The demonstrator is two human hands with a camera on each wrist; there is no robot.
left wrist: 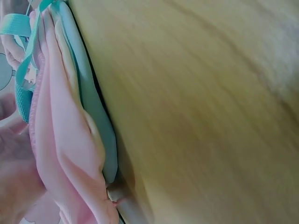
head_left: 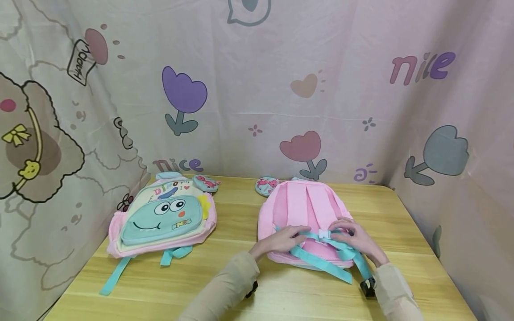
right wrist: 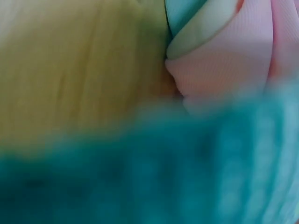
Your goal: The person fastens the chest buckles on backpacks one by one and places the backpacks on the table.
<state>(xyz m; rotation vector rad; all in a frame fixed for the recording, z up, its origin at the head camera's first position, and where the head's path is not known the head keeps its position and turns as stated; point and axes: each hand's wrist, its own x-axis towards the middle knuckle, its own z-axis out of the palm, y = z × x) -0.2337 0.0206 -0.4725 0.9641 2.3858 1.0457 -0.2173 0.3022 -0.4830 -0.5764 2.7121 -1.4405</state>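
A pink backpack (head_left: 319,203) lies with its back panel and shoulder straps facing up, right of the table's middle. A white buckle (head_left: 323,235) joins the teal straps across its lower part. My left hand (head_left: 283,239) pinches the teal strap left of the buckle, between thumb and fingers. On the other side, my right hand (head_left: 355,236) holds the teal strap close to the buckle, its thumb and fingers bent. A loose teal strap end (head_left: 327,265) hangs over the bag's lower edge. In the right wrist view a blurred teal strap (right wrist: 187,172) fills the bottom, hiding the hand.
A second backpack (head_left: 164,218) with a smiling dinosaur face lies front up on the left of the wooden table (head_left: 209,290). Round patterned tags (head_left: 267,186) sit by the tops of both bags. Printed curtains (head_left: 249,80) enclose the table's back and sides.
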